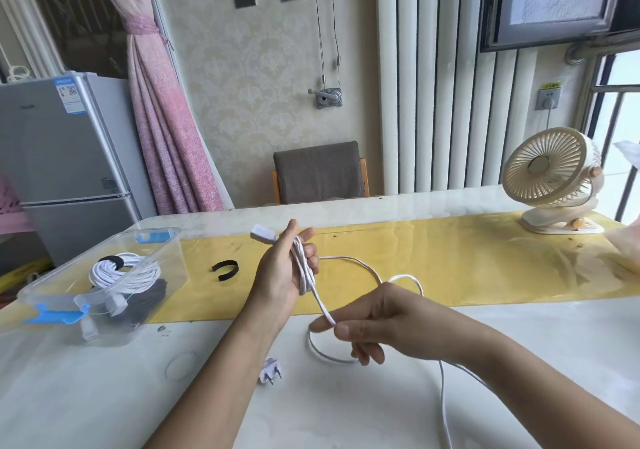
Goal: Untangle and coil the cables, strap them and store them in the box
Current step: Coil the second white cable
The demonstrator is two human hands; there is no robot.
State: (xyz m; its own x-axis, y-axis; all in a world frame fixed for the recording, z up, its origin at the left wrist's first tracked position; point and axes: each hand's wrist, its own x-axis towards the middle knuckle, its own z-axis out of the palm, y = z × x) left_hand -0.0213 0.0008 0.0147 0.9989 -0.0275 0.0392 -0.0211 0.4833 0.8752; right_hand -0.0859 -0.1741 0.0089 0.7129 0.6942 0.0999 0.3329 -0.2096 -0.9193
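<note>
We note bare table (450,396) near the front edge. Obstacles: box (45,305) at left, loose strap (225,270) beside it, plug (270,371) at centre front, cable (367,268) loops mid-table, fan (550,182) far right.

The left hand (282,272) is raised above the table (381,414), gripping a few turns of a white cable (349,261) with its white connector (264,233) sticking out past the thumb, while the right hand (381,320) pinches the same cable lower down between thumb and forefinger. The rest of the cable loops loosely over the yellow runner (450,261). A white plug (270,371) lies near the table's front, a black strap (225,270) curls on the runner, and the clear plastic box (100,286) at left holds a strapped white cable coil (124,272).
</note>
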